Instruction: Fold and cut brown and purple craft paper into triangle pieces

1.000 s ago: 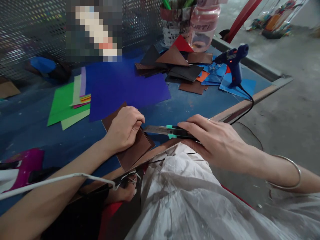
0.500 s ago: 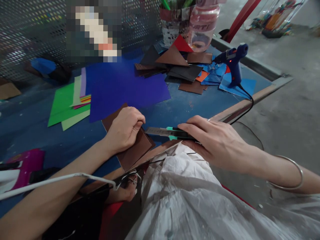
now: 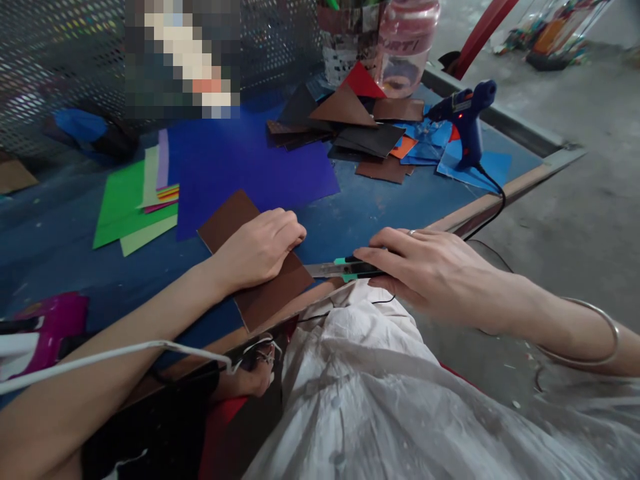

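Note:
Across the front edge of the table lies a piece of brown card (image 3: 273, 290), its near corner reaching past the edge. My left hand (image 3: 265, 243) rests over its middle with the fingers curled at its right side. A box cutter with black and mint-green parts (image 3: 353, 269) is held in my right hand (image 3: 425, 267), fingers wrapped along its handle. Its blade points left and meets the card's right edge; the tip is hidden there. I cannot tell whether it lies under or inside the card.
Sheets of dark blue (image 3: 250, 167) and green paper (image 3: 123, 203) lie beyond my left hand. Farther back are black and brown card scraps (image 3: 370, 143) and a blue glue gun (image 3: 467, 127) with a lit red light. A pink bottle (image 3: 405, 50) stands behind. A white cable (image 3: 125, 350) crosses my left forearm.
The brown card's lifted layer now lies flat and the card shows more fully. My left hand has shifted slightly right. The blade has moved a little right and down against the card's edge.

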Demonstrator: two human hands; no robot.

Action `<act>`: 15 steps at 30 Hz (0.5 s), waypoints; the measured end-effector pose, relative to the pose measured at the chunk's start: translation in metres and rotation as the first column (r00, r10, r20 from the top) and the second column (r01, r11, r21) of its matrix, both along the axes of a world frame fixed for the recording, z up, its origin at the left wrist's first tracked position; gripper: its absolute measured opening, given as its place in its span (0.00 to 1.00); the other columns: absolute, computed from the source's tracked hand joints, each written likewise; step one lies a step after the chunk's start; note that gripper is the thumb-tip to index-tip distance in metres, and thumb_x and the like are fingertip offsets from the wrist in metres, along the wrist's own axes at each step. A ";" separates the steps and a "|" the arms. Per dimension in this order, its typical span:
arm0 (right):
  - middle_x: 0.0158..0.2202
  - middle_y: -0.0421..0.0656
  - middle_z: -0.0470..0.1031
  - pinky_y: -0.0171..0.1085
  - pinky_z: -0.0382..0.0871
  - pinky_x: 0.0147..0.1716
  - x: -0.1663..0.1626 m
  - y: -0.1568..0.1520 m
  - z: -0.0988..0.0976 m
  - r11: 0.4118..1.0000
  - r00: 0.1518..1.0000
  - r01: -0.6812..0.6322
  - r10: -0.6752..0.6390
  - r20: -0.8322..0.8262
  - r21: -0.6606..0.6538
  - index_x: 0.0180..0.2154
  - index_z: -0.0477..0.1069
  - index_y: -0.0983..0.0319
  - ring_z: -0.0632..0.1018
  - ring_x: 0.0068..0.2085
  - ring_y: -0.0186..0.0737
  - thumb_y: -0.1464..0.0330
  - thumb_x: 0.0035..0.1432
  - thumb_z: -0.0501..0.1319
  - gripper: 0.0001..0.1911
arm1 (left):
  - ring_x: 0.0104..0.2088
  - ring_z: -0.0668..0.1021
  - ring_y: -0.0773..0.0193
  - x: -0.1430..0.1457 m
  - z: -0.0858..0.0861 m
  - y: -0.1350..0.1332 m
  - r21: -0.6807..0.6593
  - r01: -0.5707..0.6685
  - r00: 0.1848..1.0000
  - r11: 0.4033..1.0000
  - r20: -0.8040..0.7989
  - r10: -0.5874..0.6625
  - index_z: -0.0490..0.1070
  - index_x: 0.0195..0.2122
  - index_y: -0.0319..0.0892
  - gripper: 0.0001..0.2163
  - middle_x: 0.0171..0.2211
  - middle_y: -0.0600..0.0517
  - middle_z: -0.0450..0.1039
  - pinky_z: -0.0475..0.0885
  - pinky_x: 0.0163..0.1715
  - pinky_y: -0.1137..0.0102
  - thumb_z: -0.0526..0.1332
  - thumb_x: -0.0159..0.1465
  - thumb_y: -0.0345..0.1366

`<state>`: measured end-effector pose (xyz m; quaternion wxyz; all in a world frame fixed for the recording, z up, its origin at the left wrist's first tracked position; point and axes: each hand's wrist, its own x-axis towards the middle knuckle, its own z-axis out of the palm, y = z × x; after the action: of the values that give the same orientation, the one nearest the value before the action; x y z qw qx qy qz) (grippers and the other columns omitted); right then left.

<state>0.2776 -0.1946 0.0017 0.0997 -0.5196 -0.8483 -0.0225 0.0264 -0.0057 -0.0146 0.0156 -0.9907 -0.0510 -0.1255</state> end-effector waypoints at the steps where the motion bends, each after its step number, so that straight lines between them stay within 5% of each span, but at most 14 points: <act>1: 0.49 0.51 0.78 0.39 0.64 0.33 0.001 0.001 -0.001 1.000 1.000 0.000 0.000 0.000 -0.002 0.56 0.75 0.63 0.77 0.35 0.39 0.66 0.75 0.55 0.15 | 0.34 0.70 0.55 0.002 0.000 0.002 0.015 -0.009 1.000 1.000 -0.008 0.009 0.63 0.39 0.47 0.10 0.33 0.48 0.69 0.73 0.40 0.57 0.47 0.75 0.28; 9: 0.48 0.51 0.78 0.39 0.63 0.35 0.006 0.011 -0.008 0.996 0.995 0.073 -0.076 0.063 0.046 0.63 0.71 0.62 0.76 0.42 0.44 0.68 0.76 0.52 0.20 | 0.40 0.77 0.51 0.022 -0.009 0.027 -0.003 -0.128 0.991 0.992 -0.044 0.128 0.68 0.39 0.44 0.10 0.38 0.44 0.73 0.74 0.44 0.55 0.49 0.75 0.33; 15: 0.47 0.51 0.77 0.39 0.60 0.33 0.006 0.009 -0.011 0.996 0.992 0.055 -0.062 0.111 0.070 0.67 0.67 0.60 0.72 0.41 0.44 0.73 0.73 0.53 0.24 | 0.45 0.80 0.51 0.012 -0.010 0.012 -0.076 -0.206 0.975 0.976 0.069 0.211 0.75 0.41 0.45 0.11 0.42 0.45 0.78 0.76 0.49 0.55 0.55 0.76 0.40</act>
<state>0.2833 -0.1859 -0.0095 0.0683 -0.5386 -0.8357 -0.0830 0.0382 0.0063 -0.0247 -0.0074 -0.9743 -0.1595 -0.1592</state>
